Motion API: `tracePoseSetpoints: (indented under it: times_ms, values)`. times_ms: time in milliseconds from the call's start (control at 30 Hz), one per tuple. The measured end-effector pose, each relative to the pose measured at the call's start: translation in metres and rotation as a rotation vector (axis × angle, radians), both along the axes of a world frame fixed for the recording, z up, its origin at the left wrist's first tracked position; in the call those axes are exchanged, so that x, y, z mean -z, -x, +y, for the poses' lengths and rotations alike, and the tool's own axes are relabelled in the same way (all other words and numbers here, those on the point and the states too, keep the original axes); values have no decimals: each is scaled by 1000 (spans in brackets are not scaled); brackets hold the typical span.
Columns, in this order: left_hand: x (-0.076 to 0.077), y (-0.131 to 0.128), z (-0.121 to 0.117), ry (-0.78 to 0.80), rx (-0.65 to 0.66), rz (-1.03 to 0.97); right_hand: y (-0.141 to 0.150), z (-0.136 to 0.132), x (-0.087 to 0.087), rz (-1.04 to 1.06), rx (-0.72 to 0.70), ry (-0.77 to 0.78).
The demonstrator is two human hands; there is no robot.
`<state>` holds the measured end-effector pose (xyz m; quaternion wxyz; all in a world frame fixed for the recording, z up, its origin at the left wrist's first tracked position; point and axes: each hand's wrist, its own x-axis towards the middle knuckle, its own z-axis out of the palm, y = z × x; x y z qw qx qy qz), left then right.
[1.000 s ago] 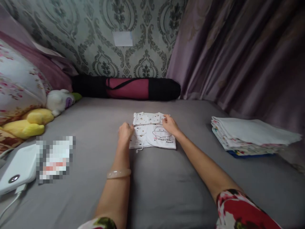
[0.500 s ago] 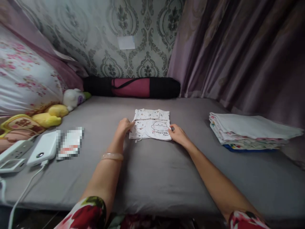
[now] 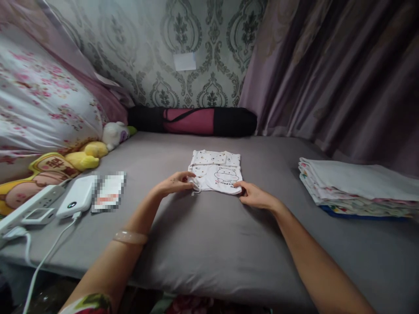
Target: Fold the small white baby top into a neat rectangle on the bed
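A small white folded baby garment (image 3: 216,171) with a hippo drawing, lettering and tiny dark prints lies flat on the grey bed sheet (image 3: 209,235). My left hand (image 3: 178,182), a bangle on its forearm, pinches the garment's lower left edge, where the cloth bunches a little near a thin tie. At the lower right corner, my right hand (image 3: 253,194) is closed on the cloth, thumb on top and fingers at the edge. The garment's upper part is folded down in a band.
A stack of folded cloths (image 3: 356,183) sits at the right. On the left are a power strip (image 3: 39,205), a white power bank (image 3: 77,196) with a cable, a blurred packet (image 3: 109,192) and plush toys (image 3: 81,159). A black and pink long bag (image 3: 193,121) lies along the wall.
My left hand has shifted from the garment's left side to its lower left edge, gathering the cloth there. My right hand has slid down to the lower right corner. The view has turned slightly left.
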<state>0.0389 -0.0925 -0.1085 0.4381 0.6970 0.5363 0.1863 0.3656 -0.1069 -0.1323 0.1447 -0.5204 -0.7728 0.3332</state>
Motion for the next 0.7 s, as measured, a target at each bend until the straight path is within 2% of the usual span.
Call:
tracePoseSetpoints:
  times_ms: [133,267,367,467,600,700]
  values:
    - [6,5,1,-104,92,76,2,1,4,-112,43,-205]
    - [20,4,5,-410,57,231,7,-2,1,-264,84,-324]
    - [26,4,8,-588,79,371,10,-4,-1,-357,120,-438]
    - [26,5,9,-722,145,476,11,-4,3,-339,31,-589]
    - [27,6,13,-726,363,425,9,1,18,-230,-135,-579]
    - [28,6,17,-654,395,411,6,4,23,-176,-168,-497]
